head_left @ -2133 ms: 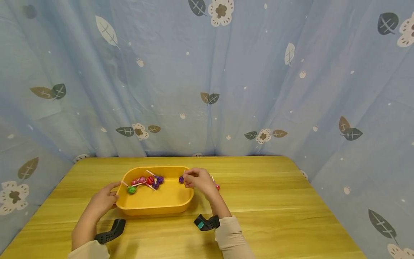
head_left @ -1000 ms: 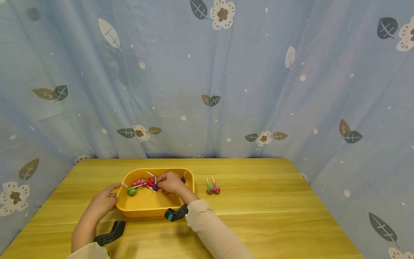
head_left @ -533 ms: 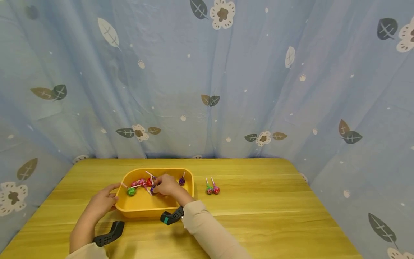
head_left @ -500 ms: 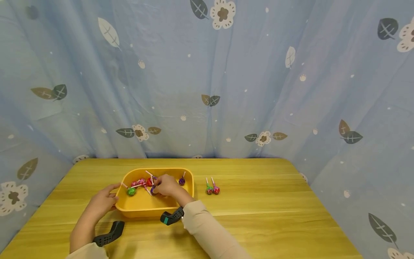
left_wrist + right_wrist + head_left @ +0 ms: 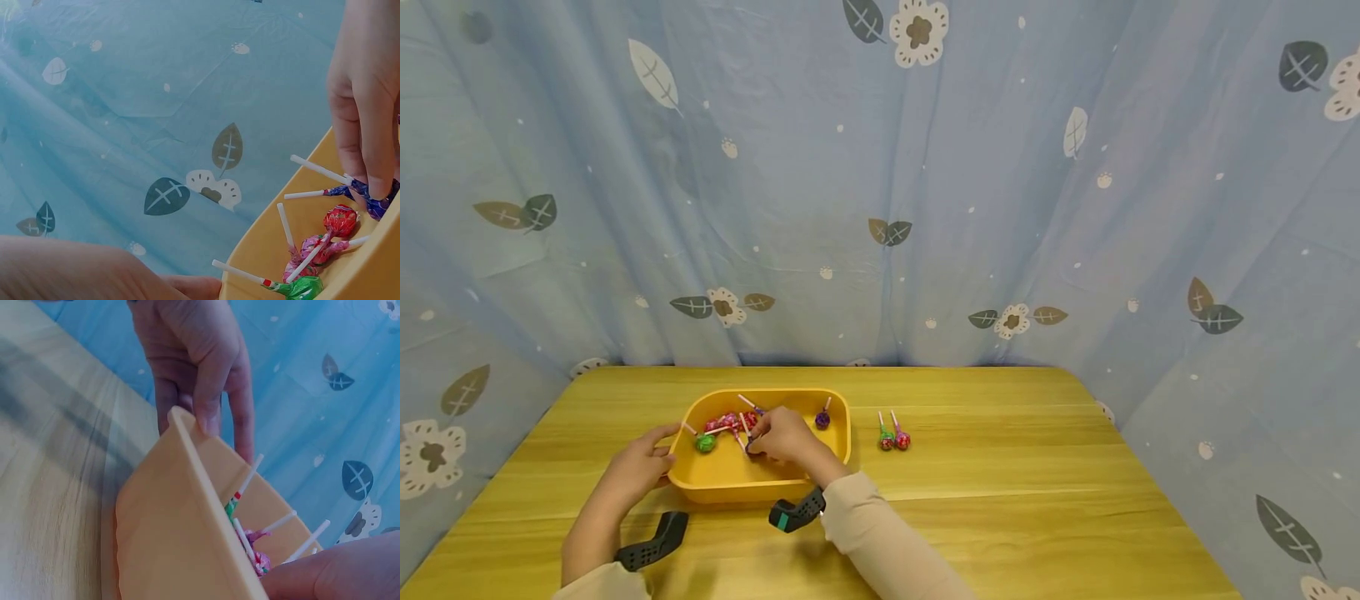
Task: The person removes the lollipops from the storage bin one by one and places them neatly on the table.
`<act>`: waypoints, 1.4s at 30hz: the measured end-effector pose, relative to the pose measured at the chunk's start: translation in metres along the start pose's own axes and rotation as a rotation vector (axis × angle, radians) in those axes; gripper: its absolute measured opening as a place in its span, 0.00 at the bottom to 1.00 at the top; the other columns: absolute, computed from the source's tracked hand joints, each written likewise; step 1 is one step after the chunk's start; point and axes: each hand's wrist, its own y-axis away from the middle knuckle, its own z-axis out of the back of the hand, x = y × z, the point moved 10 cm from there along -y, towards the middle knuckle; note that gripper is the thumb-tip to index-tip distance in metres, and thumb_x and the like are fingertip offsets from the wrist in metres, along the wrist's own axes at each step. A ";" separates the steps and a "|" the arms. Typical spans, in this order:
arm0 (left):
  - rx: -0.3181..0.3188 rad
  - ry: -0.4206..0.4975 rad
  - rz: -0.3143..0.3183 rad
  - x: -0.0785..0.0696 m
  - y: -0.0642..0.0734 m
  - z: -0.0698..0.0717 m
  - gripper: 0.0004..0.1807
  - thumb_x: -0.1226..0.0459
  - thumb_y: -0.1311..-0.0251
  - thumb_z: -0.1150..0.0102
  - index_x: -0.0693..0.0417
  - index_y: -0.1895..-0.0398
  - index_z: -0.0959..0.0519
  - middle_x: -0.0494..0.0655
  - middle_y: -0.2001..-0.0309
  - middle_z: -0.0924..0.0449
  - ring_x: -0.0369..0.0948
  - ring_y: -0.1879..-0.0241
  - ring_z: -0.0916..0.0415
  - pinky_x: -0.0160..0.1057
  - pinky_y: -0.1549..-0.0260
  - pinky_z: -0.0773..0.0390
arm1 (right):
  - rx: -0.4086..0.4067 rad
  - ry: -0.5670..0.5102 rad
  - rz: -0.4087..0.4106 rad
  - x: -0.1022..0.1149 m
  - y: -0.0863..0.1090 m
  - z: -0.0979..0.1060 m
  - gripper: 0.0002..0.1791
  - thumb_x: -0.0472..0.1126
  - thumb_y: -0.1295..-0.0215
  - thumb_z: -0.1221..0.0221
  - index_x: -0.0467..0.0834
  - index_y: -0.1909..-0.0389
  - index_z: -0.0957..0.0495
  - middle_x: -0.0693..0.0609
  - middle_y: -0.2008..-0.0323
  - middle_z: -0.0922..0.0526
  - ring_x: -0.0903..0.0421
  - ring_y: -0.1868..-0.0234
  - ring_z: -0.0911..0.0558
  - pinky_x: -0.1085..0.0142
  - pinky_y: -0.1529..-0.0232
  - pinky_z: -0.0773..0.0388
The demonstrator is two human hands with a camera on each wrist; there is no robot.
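A shallow yellow plastic bin (image 5: 737, 492) stands on the table with several wrapped lollipops in it. My left hand (image 5: 631, 468) grips its left end, thumb inside the rim and other fingers at the outside. Inside the bin my right hand (image 5: 787, 435) pinches a purple lollipop (image 5: 377, 207) by the wrapper near its head; the white stick points up. Close by lie a red lollipop (image 5: 340, 220), pink lollipops (image 5: 314, 247) and a green lollipop (image 5: 705, 443). Another purple lollipop (image 5: 823, 420) leans alone at the bin's right end.
Right of the bin, a green lollipop (image 5: 887, 440) and a pink-red lollipop (image 5: 902, 440) lie side by side on the wooden table (image 5: 1000, 467). A blue patterned curtain (image 5: 805, 167) hangs behind the table.
My right hand has left the purple lollipop at the bin's right end, moved left to the pile and taken another purple one, drawing it slightly forward. The left hand keeps its grip.
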 end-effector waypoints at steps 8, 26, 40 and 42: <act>0.006 -0.001 0.002 -0.001 0.001 -0.001 0.29 0.74 0.32 0.59 0.76 0.29 0.51 0.83 0.39 0.42 0.68 0.43 0.33 0.48 0.58 0.18 | -0.013 -0.060 0.077 0.011 0.013 0.011 0.04 0.39 0.44 0.31 0.45 0.74 0.16 0.59 0.77 0.22 0.62 0.76 0.27 0.72 0.76 0.29; 0.006 -0.018 0.007 -0.005 0.000 0.005 0.30 0.74 0.32 0.58 0.77 0.30 0.51 0.83 0.40 0.41 0.67 0.44 0.31 0.49 0.58 0.18 | -0.025 -0.498 0.082 0.001 0.030 0.052 0.06 0.32 0.39 0.36 0.33 0.63 0.17 0.49 0.72 0.18 0.45 0.63 0.14 0.55 0.60 0.17; 0.005 -0.006 0.010 -0.003 0.000 0.003 0.30 0.74 0.31 0.59 0.76 0.29 0.51 0.83 0.39 0.42 0.67 0.44 0.32 0.49 0.58 0.18 | -0.108 -0.552 0.085 -0.016 0.056 0.093 0.09 0.34 0.37 0.37 0.33 0.59 0.18 0.46 0.65 0.16 0.46 0.60 0.15 0.58 0.58 0.17; 0.005 -0.007 0.009 -0.002 0.000 0.002 0.30 0.74 0.32 0.59 0.76 0.29 0.51 0.83 0.39 0.41 0.67 0.44 0.32 0.49 0.58 0.18 | -0.120 -0.558 0.079 -0.021 0.059 0.096 0.10 0.34 0.37 0.37 0.32 0.59 0.18 0.45 0.65 0.16 0.45 0.60 0.15 0.58 0.58 0.17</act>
